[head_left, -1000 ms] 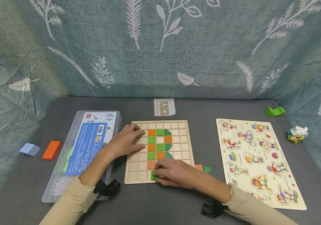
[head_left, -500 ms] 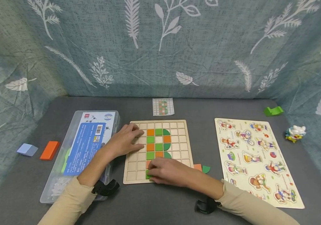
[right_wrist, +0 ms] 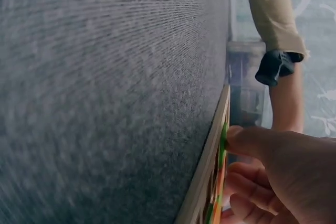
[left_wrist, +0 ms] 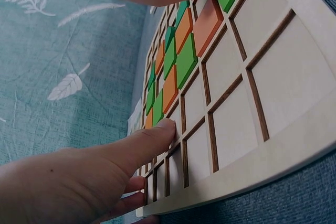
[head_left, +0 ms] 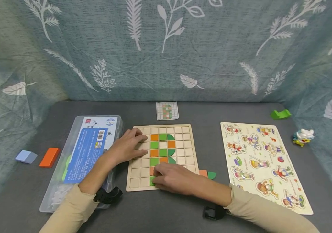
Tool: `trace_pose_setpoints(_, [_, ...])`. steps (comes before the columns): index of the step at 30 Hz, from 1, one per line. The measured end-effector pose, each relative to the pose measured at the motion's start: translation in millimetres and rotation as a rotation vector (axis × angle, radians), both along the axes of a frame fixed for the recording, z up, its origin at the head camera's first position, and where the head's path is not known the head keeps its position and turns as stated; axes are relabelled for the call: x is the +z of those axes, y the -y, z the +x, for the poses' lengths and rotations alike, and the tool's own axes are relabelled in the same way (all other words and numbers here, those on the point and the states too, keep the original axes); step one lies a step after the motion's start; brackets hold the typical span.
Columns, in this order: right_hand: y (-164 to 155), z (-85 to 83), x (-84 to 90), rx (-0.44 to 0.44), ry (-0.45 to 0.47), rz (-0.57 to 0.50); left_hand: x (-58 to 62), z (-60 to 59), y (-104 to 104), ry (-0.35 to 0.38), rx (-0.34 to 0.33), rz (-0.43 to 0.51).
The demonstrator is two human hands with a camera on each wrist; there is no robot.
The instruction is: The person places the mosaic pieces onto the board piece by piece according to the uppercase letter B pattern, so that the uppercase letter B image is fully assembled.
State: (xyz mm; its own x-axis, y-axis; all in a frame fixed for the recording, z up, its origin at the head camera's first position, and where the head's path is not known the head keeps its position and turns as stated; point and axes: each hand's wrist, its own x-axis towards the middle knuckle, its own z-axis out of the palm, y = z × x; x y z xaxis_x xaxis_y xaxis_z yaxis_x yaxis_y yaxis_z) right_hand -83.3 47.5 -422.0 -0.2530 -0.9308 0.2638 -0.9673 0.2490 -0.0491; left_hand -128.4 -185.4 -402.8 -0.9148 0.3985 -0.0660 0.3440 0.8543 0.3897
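A wooden grid board lies mid-table, with orange, light green and dark green tiles in some cells. At its near row, a green square tile sits under the fingertips of my right hand, which pinches it. In the right wrist view the thumb is on this green tile; the hand covers part of the board. My left hand rests along the board's left side, fingers spread on the frame and cells. Its thumb touches the board next to the tile column.
Behind the board lies a small pattern card. A clear plastic case stands left, beside an orange block and a blue block. An orange tile and a dark green piece lie right; a picture puzzle lies beyond.
My right hand has moved slightly left with the green tile, into the near row below the salmon tile. The left hand has stayed on the board's left side.
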Motion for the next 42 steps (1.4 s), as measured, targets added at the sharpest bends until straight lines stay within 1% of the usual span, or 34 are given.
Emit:
trace_pose_setpoints(2, [-1.6, 1.1, -0.3, -0.016, -0.004, 0.012, 0.1, 0.3, 0.0, 0.002, 0.003, 0.001])
trace_pose_setpoints(5, [-9.9, 2.5, -0.1, -0.063, -0.005, -0.012, 0.1, 0.4, -0.5, 0.002, -0.002, 0.002])
trace_pose_setpoints(8, [-27.0, 2.9, 1.7, -0.131, 0.012, -0.102, 0.0, 0.5, -0.4, 0.001, 0.000, -0.003])
trace_pose_setpoints(11, [-52.5, 1.7, 1.8, -0.190, 0.032, -0.193, 0.6, 0.4, 0.3, -0.005, -0.005, -0.002])
trace_pose_setpoints(14, [-80.3, 0.9, -0.2, -0.235, 0.071, -0.238, 2.0, 0.4, 1.1, -0.012, -0.010, 0.002])
trace_pose_setpoints(18, [-111.4, 2.0, -5.4, -0.290, 0.161, -0.254, 3.5, 0.2, 1.2, -0.012, -0.011, 0.001])
trace_pose_setpoints(21, [-126.6, 4.0, -10.7, -0.344, 0.205, -0.264, 3.5, 0.4, 1.4, -0.006, -0.010, 0.002])
trace_pose_setpoints(24, [-135.6, 5.3, -15.8, -0.396, 0.215, -0.289, 2.9, 0.8, 1.6, -0.002, -0.011, 0.007])
trace_pose_setpoints(27, [-140.8, 3.8, -20.3, -0.385, 0.197, -0.330, 2.1, 0.9, 1.6, 0.001, -0.009, 0.011])
trace_pose_setpoints(32, [-142.9, -1.7, -25.8, -0.275, 0.131, -0.403, 2.4, 0.4, 1.4, 0.004, -0.003, 0.008])
trace_pose_setpoints(35, [-141.9, -4.0, -28.9, -0.227, 0.105, -0.414, 2.5, 0.2, 1.3, 0.004, -0.004, 0.008])
trace_pose_setpoints(37, [-141.2, -4.6, -30.7, -0.208, 0.105, -0.410, 2.2, 0.1, 1.6, 0.003, -0.006, 0.007])
trace_pose_setpoints(42, [-140.3, -4.3, -33.2, -0.210, 0.109, -0.375, 1.6, 1.0, 2.3, -0.002, -0.008, 0.005])
